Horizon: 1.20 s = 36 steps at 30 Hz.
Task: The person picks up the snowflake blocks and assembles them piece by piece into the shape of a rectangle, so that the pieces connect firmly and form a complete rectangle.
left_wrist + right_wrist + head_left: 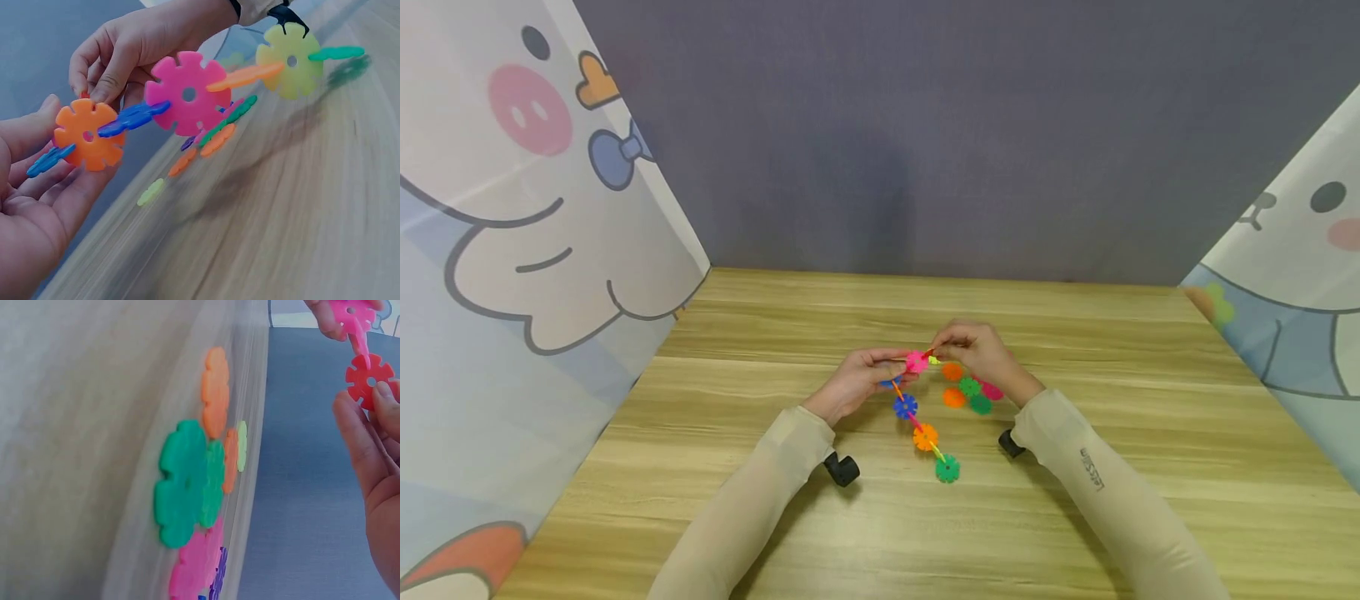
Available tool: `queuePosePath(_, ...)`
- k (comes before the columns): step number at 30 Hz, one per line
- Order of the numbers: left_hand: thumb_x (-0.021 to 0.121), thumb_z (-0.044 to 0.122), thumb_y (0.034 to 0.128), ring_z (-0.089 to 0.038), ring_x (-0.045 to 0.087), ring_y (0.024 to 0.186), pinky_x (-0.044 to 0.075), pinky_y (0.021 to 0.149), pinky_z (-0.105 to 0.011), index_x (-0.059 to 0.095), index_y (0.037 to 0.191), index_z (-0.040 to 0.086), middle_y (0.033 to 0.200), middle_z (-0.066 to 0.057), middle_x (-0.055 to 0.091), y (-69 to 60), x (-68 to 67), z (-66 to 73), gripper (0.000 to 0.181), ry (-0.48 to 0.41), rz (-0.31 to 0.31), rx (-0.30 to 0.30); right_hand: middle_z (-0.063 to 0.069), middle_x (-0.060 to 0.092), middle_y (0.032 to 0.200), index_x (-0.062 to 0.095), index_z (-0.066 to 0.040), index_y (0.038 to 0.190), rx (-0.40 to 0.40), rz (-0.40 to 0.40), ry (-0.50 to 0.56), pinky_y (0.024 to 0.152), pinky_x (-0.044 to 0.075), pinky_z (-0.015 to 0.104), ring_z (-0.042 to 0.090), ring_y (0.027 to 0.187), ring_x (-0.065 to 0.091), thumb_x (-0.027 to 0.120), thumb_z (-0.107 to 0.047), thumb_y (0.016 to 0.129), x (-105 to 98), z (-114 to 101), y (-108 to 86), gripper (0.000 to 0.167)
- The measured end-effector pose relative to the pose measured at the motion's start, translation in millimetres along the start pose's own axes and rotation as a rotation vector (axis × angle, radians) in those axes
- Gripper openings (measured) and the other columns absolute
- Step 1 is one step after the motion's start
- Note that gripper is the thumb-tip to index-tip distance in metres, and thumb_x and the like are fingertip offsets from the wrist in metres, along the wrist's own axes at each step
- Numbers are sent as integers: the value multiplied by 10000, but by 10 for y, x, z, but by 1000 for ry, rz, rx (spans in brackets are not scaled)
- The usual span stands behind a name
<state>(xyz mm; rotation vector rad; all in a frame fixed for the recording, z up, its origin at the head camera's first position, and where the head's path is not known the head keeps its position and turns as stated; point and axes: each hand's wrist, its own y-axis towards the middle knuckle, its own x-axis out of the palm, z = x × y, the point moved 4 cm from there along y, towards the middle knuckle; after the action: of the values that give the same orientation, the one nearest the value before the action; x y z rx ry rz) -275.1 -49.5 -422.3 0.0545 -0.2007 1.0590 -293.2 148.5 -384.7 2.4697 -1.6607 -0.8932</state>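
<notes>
A chain of slotted plastic snowflake discs hangs over the table, its lower end a green disc (948, 468) with an orange disc (926, 437) and a blue disc (906, 407) above. At the chain's upper end my left hand (861, 382) pinches it by a pink disc (916, 362) between thumb and fingers. My right hand (981, 354) pinches a red disc (361, 380) between thumb and fingertips. That red disc touches a pink piece next to the left hand in the right wrist view; whether their slots are fully joined cannot be told.
Loose discs lie beneath and beside the right hand: orange (953, 397), dark green (981, 404), light green (970, 387) and pink (992, 391), among others. The wooden table (1075, 533) meets a grey partition (1000, 150) behind. Cartoon-printed panels (475, 333) stand at both sides.
</notes>
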Motion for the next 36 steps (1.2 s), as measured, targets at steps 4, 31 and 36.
queuePosePath(4,568,-24,989,-308,679,1069,519,952,-421,527,1363,-109,1158,-207,689,-13,-13,21,386,41,-1,-2,136,682,924,744,8,897,-16,-6,12,727,595,325,342,841,702,660,117,890,-6,-5,8,138)
queuePosePath(31,736,-16,860,-143,653,923,512,664,-259,535,1402,-15,1299,-164,610,-99,-175,-39,578,220,53,-40,193,622,1024,605,84,1252,196,-61,0,737,590,347,260,878,653,716,21,894,-51,128,106,380)
queuePosePath(36,736,-24,856,-118,652,871,494,635,-240,539,1404,-3,1342,-157,589,-124,-192,-28,582,215,63,-46,237,614,1021,598,102,1242,193,-52,5,707,591,356,275,839,654,714,37,888,-84,148,124,378)
